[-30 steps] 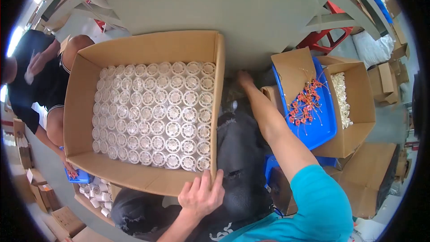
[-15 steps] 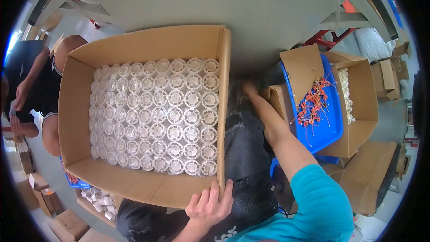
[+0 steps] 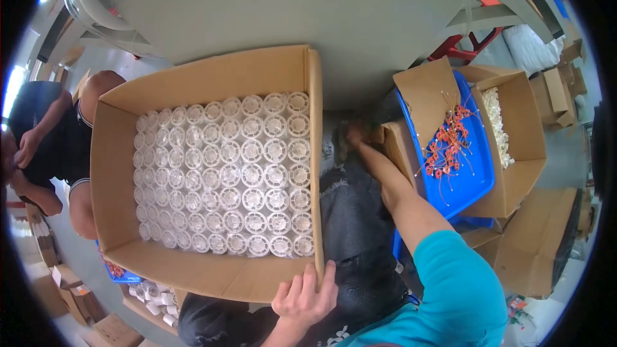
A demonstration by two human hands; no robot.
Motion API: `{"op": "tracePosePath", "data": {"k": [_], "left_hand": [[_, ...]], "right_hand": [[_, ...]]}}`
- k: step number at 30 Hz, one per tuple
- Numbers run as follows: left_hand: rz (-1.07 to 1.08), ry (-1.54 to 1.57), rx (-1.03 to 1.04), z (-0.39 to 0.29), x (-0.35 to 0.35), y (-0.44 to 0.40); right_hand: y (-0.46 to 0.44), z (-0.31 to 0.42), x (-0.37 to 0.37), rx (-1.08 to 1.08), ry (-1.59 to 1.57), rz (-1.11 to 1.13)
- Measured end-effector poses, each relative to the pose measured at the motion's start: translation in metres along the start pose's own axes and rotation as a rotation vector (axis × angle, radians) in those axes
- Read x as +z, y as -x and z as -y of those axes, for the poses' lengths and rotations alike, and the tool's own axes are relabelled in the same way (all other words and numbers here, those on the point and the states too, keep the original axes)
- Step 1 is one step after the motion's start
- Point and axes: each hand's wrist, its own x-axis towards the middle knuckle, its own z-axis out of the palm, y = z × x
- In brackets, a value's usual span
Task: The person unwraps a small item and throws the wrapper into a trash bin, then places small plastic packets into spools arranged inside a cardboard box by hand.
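Note:
A large cardboard box (image 3: 315,154) sits in front of me, lined with rows of clear round plastic-wrapped parts (image 3: 253,175). My left hand (image 3: 305,297) is at its near right corner, fingers hooked over the rim and gripping it. On the right side, my right hand (image 3: 355,133) reaches down past my knee into shadow, close to a smaller cardboard box (image 3: 400,151). Its fingers are dark and blurred, so whether it holds anything is unclear.
A blue tray (image 3: 472,186) holds red parts with thin wires (image 3: 453,141) and a cardboard piece. Behind it stands a carton of small white pieces (image 3: 495,122). A grey machine panel (image 3: 289,6) rises ahead. Another person (image 3: 61,148) sits at left, near white cylindrical parts (image 3: 154,299).
The view has shifted slightly, so the box's far edge appears lower. My left hand remains on its rim, and my right arm stays stretched down in nearly the same place.

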Motion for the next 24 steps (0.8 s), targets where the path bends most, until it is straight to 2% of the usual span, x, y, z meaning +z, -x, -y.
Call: {"op": "tracePosePath", "data": {"k": [4,9,16,18,21,24], "left_hand": [[-0.022,0.020,-0.001,0.000,0.002,0.002],[-0.023,0.049,-0.011,-0.001,-0.001,0.001],[-0.058,0.060,0.009,0.000,-0.007,0.003],[-0.055,0.042,0.010,0.000,-0.011,0.003],[-0.028,0.049,0.005,-0.001,-0.010,0.008],[-0.070,0.047,0.010,0.000,-0.005,0.010]], "right_hand": [[0.015,0.006,-0.042,-0.150,0.015,0.128],[0.012,0.017,-0.068,-0.241,-0.222,0.128],[-0.020,0.049,-0.135,-0.117,-0.474,0.178],[-0.049,0.026,-0.084,-0.245,-0.233,0.161],[-0.049,0.034,-0.068,-0.046,-0.435,0.088],[-0.040,0.030,-0.113,-0.050,-0.292,0.385]]}}
